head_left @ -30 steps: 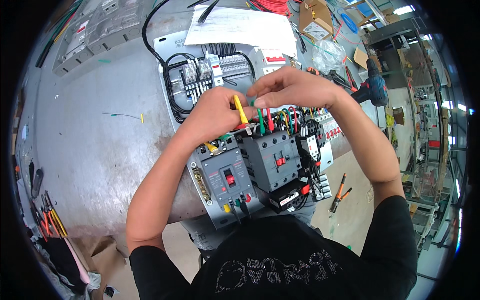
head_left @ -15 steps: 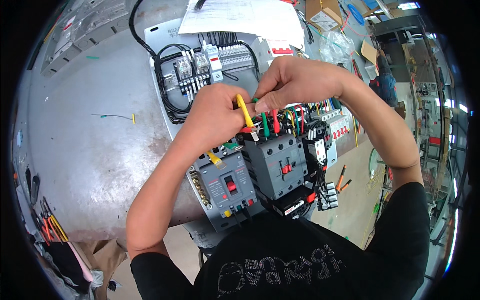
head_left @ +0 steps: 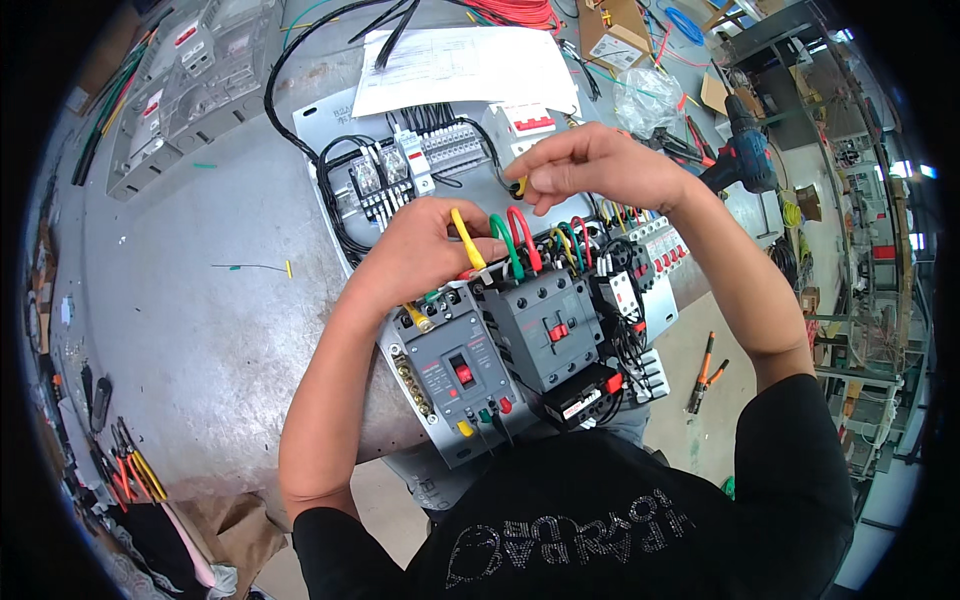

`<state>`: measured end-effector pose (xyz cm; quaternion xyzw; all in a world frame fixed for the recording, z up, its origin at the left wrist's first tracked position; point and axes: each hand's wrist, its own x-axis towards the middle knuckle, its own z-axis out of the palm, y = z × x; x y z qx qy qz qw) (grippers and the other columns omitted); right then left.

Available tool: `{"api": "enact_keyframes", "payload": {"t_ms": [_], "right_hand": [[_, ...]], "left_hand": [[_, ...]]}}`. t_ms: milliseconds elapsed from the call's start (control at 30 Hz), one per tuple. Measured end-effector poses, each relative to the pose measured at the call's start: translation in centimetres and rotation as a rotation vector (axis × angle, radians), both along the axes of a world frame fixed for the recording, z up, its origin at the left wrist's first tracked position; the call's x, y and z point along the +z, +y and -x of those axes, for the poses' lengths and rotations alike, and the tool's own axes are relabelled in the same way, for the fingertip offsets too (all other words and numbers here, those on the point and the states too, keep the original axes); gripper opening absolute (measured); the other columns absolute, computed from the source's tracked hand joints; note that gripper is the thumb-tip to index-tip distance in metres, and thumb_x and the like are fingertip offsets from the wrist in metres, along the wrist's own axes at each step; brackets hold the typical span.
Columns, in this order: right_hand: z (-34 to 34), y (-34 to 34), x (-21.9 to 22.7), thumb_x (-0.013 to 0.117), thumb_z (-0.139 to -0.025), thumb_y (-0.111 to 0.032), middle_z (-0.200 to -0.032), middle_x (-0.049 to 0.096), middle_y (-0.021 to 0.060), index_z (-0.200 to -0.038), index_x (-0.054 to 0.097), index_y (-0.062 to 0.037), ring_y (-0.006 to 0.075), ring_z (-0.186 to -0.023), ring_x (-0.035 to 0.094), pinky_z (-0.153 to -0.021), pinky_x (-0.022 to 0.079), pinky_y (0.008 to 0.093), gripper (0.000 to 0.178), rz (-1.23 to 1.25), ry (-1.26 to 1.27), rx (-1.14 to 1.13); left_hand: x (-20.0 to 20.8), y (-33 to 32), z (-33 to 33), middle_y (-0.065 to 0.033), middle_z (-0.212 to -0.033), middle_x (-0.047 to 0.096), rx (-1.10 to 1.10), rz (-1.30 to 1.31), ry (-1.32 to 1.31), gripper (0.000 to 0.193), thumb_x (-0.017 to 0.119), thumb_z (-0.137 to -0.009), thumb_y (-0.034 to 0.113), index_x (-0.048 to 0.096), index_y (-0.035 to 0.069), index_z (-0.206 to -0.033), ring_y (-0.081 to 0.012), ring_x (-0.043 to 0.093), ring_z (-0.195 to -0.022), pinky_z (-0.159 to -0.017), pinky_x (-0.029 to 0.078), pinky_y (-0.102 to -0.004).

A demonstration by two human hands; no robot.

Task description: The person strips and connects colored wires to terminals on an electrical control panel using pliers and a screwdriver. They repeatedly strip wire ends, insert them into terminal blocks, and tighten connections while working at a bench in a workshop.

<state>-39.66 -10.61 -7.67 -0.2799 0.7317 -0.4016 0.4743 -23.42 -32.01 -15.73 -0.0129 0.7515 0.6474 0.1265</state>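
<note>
My left hand (head_left: 418, 243) is closed among thick coloured wires above two grey switching devices. A yellow wire (head_left: 466, 238) arches over its fingers, and its thumb presses toward a looped green wire (head_left: 505, 240). Beside them a red wire (head_left: 524, 232) bends into a hoop. These wires enter the upper side of the contactor-like grey unit (head_left: 545, 330). Left of it sits a grey circuit breaker (head_left: 455, 365) with a red toggle. My right hand (head_left: 605, 170) is raised with fingers apart, close to a small yellow-and-black piece (head_left: 518, 188) I cannot identify.
A mounting plate (head_left: 325, 118) carries relays (head_left: 380, 170), terminal blocks (head_left: 452, 148) and black wire bundles. Printed paper (head_left: 465, 70) lies across its far edge. A cordless drill (head_left: 745, 150) stands at right; pliers (head_left: 706, 372) are on the floor. Clear-lidded grey boxes (head_left: 190, 110) sit far left.
My right hand has moved away from the coloured wires, up and right. The green and red wires now show as bent loops. My left hand stays at the wires; the view has shifted.
</note>
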Motion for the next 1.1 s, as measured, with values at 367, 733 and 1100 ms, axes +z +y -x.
{"api": "enact_keyframes", "payload": {"t_ms": [367,733,1100], "right_hand": [[-0.8,-0.6,-4.2,0.078,-0.097,-0.015,-0.091,0.075,0.0002,-0.118,0.078,0.0008,0.0059,-0.081,0.065,-0.078,0.055,0.0258,0.026,-0.024,-0.031,0.245],[-2.2,-1.2,-2.5,0.081,-0.095,-0.034,-0.088,0.074,0.0058,-0.121,0.077,0.0014,0.0125,-0.076,0.063,-0.069,0.050,0.0307,0.045,0.027,0.037,0.211],[-3.4,-2.1,-1.2,0.081,-0.093,-0.033,-0.077,0.071,0.0107,-0.111,0.080,-0.0009,0.0190,-0.069,0.063,-0.067,0.051,0.0356,0.037,-0.074,0.250,0.188]], "left_hand": [[-0.5,0.1,0.1,-0.0031,-0.060,0.057,0.043,0.013,-0.070,0.035,0.079,-0.094,0.027,0.070,-0.004,-0.080,-0.0092,0.052,-0.059,-0.056,0.043,-0.0311],[-0.6,0.6,-0.3,-0.0034,-0.063,0.062,0.089,-0.008,-0.044,0.019,0.074,-0.095,0.015,0.073,-0.002,-0.087,-0.0076,0.057,-0.060,-0.056,0.044,-0.0283],[-1.1,0.7,-0.3,0.0016,-0.064,0.059,0.104,-0.013,-0.020,0.020,0.073,-0.096,0.014,0.071,-0.001,-0.083,-0.0044,0.055,-0.060,-0.054,0.040,-0.0236]]}}
